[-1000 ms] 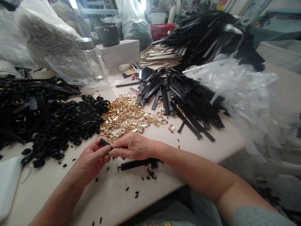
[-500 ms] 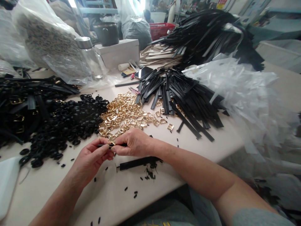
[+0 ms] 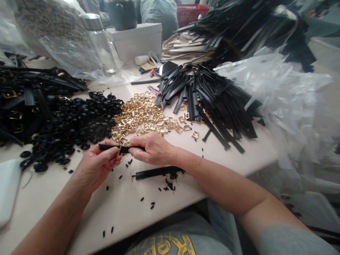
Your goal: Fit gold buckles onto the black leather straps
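A short black strap (image 3: 126, 149) is stretched between my two hands, its flat side showing. My left hand (image 3: 97, 164) pinches it near the left end, which sticks out past the thumb. A gold buckle (image 3: 120, 142) sits on the strap between the hands, partly hidden by fingers. My right hand (image 3: 155, 149) is closed on the strap's right part. Just beyond the fingers lies a heap of gold buckles (image 3: 143, 111). Nearer me, another black strap (image 3: 156, 172) rests on the table, with small black pieces (image 3: 170, 183) beside it.
Black loops (image 3: 87, 118) are heaped at left, beside finished-looking buckled straps (image 3: 16, 99). Loose black straps (image 3: 212, 99) fan out at right, next to white plastic sheets (image 3: 289, 92). A glass bottle (image 3: 102, 46), a white box (image 3: 136, 40) and small scissors (image 3: 154, 90) are farther back.
The strap has turned from edge-on to flat side showing, and more of it sticks out past my left thumb. The head view has tilted down slightly.
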Available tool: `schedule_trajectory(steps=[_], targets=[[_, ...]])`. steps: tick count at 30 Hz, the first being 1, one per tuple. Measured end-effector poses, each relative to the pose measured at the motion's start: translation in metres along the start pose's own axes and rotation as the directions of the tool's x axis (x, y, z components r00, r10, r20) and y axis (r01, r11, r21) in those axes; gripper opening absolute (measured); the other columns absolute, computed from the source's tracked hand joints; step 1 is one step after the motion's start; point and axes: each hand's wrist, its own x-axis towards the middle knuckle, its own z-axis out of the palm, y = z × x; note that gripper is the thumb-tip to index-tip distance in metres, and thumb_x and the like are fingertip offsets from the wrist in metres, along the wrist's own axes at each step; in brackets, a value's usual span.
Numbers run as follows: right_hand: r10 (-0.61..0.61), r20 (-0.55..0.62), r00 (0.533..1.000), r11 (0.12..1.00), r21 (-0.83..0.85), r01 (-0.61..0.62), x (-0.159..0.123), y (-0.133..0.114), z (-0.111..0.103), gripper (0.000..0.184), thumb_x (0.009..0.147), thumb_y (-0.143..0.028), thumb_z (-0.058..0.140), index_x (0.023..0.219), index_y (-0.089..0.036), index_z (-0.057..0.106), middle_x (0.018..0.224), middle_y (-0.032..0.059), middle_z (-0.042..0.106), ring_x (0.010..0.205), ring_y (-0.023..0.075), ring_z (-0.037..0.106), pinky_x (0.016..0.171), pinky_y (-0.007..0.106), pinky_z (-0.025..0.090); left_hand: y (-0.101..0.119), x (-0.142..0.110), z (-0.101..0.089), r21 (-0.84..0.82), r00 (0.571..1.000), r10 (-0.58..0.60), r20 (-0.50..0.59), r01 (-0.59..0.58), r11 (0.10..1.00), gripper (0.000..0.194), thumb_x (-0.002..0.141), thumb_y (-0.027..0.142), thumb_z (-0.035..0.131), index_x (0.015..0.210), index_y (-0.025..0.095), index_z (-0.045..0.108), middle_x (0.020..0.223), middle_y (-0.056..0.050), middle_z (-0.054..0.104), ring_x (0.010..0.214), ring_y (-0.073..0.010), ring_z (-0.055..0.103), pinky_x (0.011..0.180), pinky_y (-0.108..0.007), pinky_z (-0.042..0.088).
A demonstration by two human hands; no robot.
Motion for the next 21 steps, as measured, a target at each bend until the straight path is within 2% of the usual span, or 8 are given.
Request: schedule_trajectory(steps=[6,11,13,17,21], targets=[[0.007,-0.006,1.0,1.0,-0.004,-0.007,-0.001,-0.002,0.001,0.022,0.087,-0.024,0.046,0.07,-0.016,0.056,0.061,-0.0034,0.046,0.06,0.0082,0.035,0.059,0.022,0.025,-0.005,-0.001,0.003,0.043,1.0,-0.016,0.017,0.015,0.999,0.03,0.052,0.027,0.093,0.072,0.016,0.073,0.065,0.0,0.068,0.057,-0.0102,0.063,0.053,-0.015,0.053],[0.025,-0.016,1.0,0.998,-0.061,-0.026,-0.001,-0.003,0.0,0.021,0.087,-0.023,0.048,0.071,-0.016,0.058,0.062,-0.0033,0.048,0.058,0.008,0.035,0.059,0.023,0.024,-0.005,0.0,0.0,0.124,0.994,0.103,-0.038,-0.097,0.988,0.03,0.055,0.032,0.091,0.076,0.017,0.075,0.077,-0.002,0.072,0.066,-0.0107,0.065,0.061,-0.016,0.054],[0.025,-0.03,0.999,0.997,-0.069,-0.027,0.0,-0.001,0.003,0.019,0.088,-0.023,0.05,0.073,-0.016,0.06,0.065,-0.0029,0.051,0.059,0.0079,0.038,0.059,0.023,0.025,-0.005,0.0,0.0,0.137,0.993,0.112,-0.045,-0.105,0.985,0.031,0.053,0.032,0.092,0.076,0.018,0.075,0.072,-0.001,0.071,0.061,-0.009,0.063,0.058,-0.015,0.052],[0.021,-0.06,0.998,1.0,-0.001,-0.021,0.0,0.003,0.01,0.019,0.091,-0.029,0.055,0.083,-0.015,0.063,0.074,-0.0009,0.058,0.066,0.0081,0.047,0.063,0.022,0.03,-0.008,0.0,0.001,0.171,0.999,0.039,-0.007,-0.037,0.985,0.034,0.052,0.033,0.092,0.075,0.016,0.074,0.06,0.0,0.066,0.053,-0.0083,0.058,0.052,-0.016,0.047],[0.04,-0.077,0.996,0.999,-0.018,-0.041,0.001,0.0,0.012,0.017,0.09,-0.027,0.058,0.079,-0.015,0.062,0.072,-0.0017,0.057,0.064,0.0074,0.046,0.062,0.021,0.03,-0.01,0.001,0.001,0.204,0.999,0.05,-0.009,-0.047,0.978,0.034,0.055,0.035,0.09,0.076,0.017,0.07,0.058,0.002,0.064,0.052,-0.0087,0.056,0.052,-0.017,0.045]])
